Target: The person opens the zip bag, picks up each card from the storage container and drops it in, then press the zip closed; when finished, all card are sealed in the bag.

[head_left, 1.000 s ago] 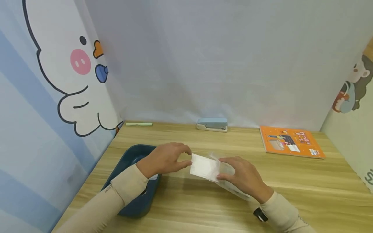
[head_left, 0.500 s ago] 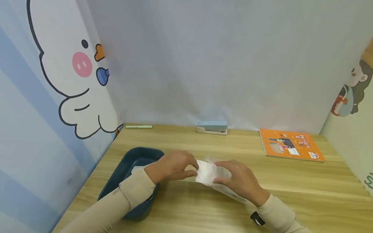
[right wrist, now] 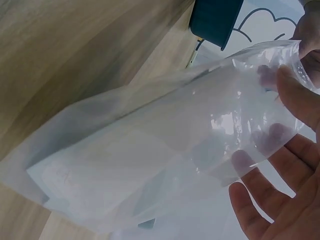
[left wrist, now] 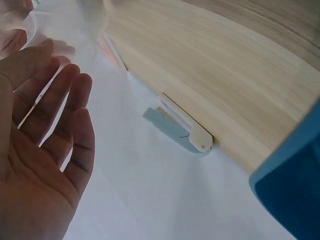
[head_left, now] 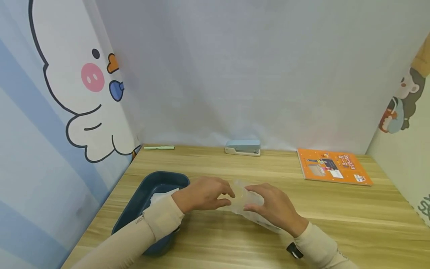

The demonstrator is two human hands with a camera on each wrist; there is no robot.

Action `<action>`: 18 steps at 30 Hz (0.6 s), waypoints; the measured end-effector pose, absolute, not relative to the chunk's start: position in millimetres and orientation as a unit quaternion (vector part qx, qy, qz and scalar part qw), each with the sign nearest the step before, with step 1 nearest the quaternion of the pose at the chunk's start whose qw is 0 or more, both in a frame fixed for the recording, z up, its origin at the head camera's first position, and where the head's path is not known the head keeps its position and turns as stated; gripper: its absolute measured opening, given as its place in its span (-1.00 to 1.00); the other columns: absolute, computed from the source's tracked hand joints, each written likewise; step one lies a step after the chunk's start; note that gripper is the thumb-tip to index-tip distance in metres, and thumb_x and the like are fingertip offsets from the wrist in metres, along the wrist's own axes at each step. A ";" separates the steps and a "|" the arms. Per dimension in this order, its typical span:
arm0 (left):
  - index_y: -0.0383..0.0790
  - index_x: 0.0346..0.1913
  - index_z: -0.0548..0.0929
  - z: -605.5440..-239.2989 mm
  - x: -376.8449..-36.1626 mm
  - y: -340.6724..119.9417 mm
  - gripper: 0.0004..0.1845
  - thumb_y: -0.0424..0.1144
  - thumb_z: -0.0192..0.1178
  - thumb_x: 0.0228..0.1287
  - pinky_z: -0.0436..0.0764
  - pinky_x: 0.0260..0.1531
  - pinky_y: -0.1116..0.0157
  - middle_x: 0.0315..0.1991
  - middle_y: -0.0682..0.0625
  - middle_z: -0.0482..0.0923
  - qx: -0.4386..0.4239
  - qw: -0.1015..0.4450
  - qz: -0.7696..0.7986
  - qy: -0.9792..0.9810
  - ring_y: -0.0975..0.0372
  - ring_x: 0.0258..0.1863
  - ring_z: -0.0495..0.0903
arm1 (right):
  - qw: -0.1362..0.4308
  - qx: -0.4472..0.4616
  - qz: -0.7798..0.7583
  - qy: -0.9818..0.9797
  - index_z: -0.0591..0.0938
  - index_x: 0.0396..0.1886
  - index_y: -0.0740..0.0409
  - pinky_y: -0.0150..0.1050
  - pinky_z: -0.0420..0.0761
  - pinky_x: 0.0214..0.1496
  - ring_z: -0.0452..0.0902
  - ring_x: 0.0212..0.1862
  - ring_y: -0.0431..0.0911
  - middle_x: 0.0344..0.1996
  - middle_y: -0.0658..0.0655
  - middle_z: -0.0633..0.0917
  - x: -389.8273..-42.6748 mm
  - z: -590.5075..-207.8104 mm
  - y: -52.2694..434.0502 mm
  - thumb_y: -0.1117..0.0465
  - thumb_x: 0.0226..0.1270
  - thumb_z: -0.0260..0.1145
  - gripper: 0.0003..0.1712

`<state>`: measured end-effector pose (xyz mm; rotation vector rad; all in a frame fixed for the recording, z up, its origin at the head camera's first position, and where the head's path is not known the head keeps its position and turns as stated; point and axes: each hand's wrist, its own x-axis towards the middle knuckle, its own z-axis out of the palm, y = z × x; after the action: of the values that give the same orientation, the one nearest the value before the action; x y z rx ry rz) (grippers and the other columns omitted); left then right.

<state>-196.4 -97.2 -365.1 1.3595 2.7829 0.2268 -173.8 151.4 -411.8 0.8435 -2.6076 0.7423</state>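
Note:
A clear plastic bag [head_left: 242, 201] lies low over the wooden table [head_left: 336, 224] between my hands, with a white sheet [right wrist: 125, 170] inside it. My right hand [head_left: 251, 201] grips the bag near its mouth, and its fingers [right wrist: 280, 165] show through the plastic from behind. My left hand [head_left: 227, 198] is at the bag's mouth. Its fingers [left wrist: 55, 105] look nearly straight in the left wrist view, with the tips against the plastic. Whether the thumb presses the bag is hidden.
A dark blue tray [head_left: 141, 200] holding white paper sits under my left forearm at the table's left side. Along the back wall lie a green pen [head_left: 159, 148] and a pale blue stapler [head_left: 242, 148]. An orange booklet [head_left: 332, 167] lies at the back right.
The white sheet that my left hand pinched outside the bag has slid into it. Both hands have moved closer together and slightly lower.

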 end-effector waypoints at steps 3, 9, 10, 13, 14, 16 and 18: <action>-0.05 0.01 0.78 -365.1 -196.0 -102.4 -0.76 -0.08 0.33 0.38 0.63 -0.16 0.31 -0.03 0.11 0.69 0.432 0.020 0.069 0.899 0.31 -0.11 0.66 | 0.152 0.295 0.256 -0.908 0.73 0.09 0.07 -0.07 0.66 -0.11 0.67 -0.02 -0.01 -0.03 0.06 0.74 -174.0 -412.7 152.1 -0.04 -0.01 0.63 -0.37; -0.06 0.02 0.78 -363.5 -199.8 -114.3 -0.75 -0.09 0.34 0.36 0.63 -0.09 0.24 0.01 0.09 0.69 0.414 0.019 0.055 0.908 0.24 -0.05 0.66 | 0.166 0.299 0.259 -0.903 0.72 0.10 0.07 -0.06 0.65 -0.08 0.66 0.00 -0.01 0.00 0.05 0.74 -177.8 -411.2 154.7 -0.06 0.00 0.62 -0.36; -0.07 0.02 0.78 -364.3 -200.0 -116.7 -0.75 -0.10 0.35 0.35 0.63 -0.06 0.23 0.01 0.08 0.69 0.412 0.017 0.054 0.909 0.23 -0.03 0.66 | 0.167 0.300 0.260 -0.902 0.72 0.10 0.06 -0.06 0.65 -0.07 0.66 0.01 -0.02 0.01 0.04 0.73 -178.0 -411.3 154.9 -0.06 0.00 0.61 -0.37; -0.07 0.02 0.78 -367.8 -199.2 -125.1 -0.74 -0.10 0.37 0.33 0.61 -0.01 0.19 0.01 0.07 0.69 0.402 0.008 0.051 0.914 0.19 -0.01 0.65 | 0.168 0.304 0.263 -0.900 0.73 0.09 0.05 -0.07 0.64 -0.05 0.66 0.01 -0.04 0.01 0.02 0.74 -177.6 -412.1 155.2 -0.08 0.01 0.61 -0.37; -0.07 0.02 0.78 -369.4 -198.7 -128.1 -0.73 -0.10 0.38 0.32 0.61 0.00 0.17 0.02 0.07 0.69 0.397 0.005 0.052 0.916 0.18 0.00 0.65 | 0.169 0.305 0.264 -0.899 0.73 0.09 0.05 -0.07 0.64 -0.05 0.66 0.00 -0.05 0.00 0.02 0.74 -177.3 -412.4 155.5 -0.08 0.01 0.61 -0.37; -0.06 0.02 0.78 -371.7 -197.2 -134.9 -0.72 -0.08 0.39 0.29 0.62 -0.03 0.16 0.01 0.07 0.68 0.382 -0.001 0.045 0.923 0.18 -0.02 0.66 | 0.170 0.305 0.264 -0.899 0.73 0.09 0.06 -0.08 0.64 -0.04 0.66 0.01 -0.05 0.00 0.02 0.74 -176.8 -413.1 156.0 -0.07 0.00 0.61 -0.37; -0.05 0.03 0.77 -373.4 -196.3 -142.1 -0.68 -0.05 0.41 0.26 0.62 -0.04 0.13 0.02 0.06 0.67 0.363 -0.005 0.043 0.931 0.16 -0.04 0.66 | 0.172 0.303 0.266 -0.899 0.73 0.08 0.06 -0.08 0.64 -0.03 0.66 0.01 -0.05 0.00 0.02 0.74 -176.4 -413.5 156.6 -0.07 0.00 0.61 -0.38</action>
<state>-196.3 -142.1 -373.4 1.1445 2.9341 0.1366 -176.4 156.6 -413.5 0.8600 -2.5519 0.7538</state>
